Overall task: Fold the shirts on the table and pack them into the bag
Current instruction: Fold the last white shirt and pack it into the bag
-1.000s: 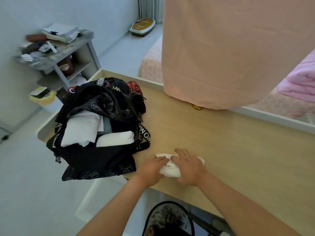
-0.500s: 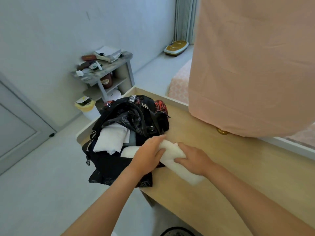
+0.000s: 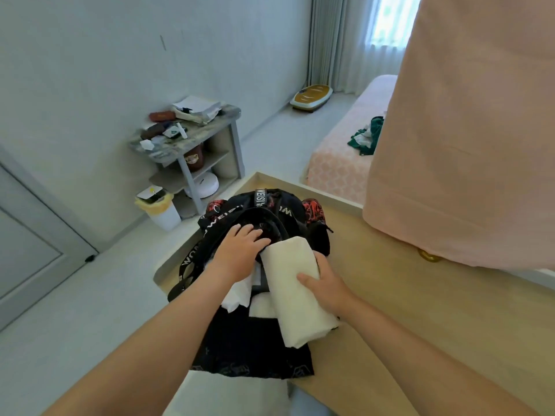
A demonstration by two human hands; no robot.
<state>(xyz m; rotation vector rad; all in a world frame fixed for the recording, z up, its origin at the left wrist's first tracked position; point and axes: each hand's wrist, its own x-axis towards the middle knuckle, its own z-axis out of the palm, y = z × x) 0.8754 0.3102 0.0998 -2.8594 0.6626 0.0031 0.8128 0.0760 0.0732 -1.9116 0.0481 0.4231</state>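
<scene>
While the packing looks well advanced, it is not finished at this moment. A black fabric bag with white lettered straps (image 3: 249, 349) stands open on the left corner of the pale wooden worktop (image 3: 420, 310), and white folded garments (image 3: 237, 295) lie inside it, partly hidden under the left forearm. One more white shirt folded into a thick roll (image 3: 288, 283) is over the bag's opening. Its far end is at the mouth and its near end reaches out past the bag's front wall, so it is not yet inside. I judge that the folding of this piece is done and only the putting in is left. On the visible part of the worktop I see no other shirt, but a large peach cloth (image 3: 465, 145) hangs at the right and hides some of the surface, so I cannot say if more are waiting.

The right hand (image 3: 327, 283) grasps the roll from its right side. The thumb lies across the top, and the other fingers go round the far side, hidden. The left hand (image 3: 240, 250) is released, with fingers nearly straight and spread. It presses on the dark upper flap of the bag just beside the roll's far end, and seems to keep the opening wide.
</scene>
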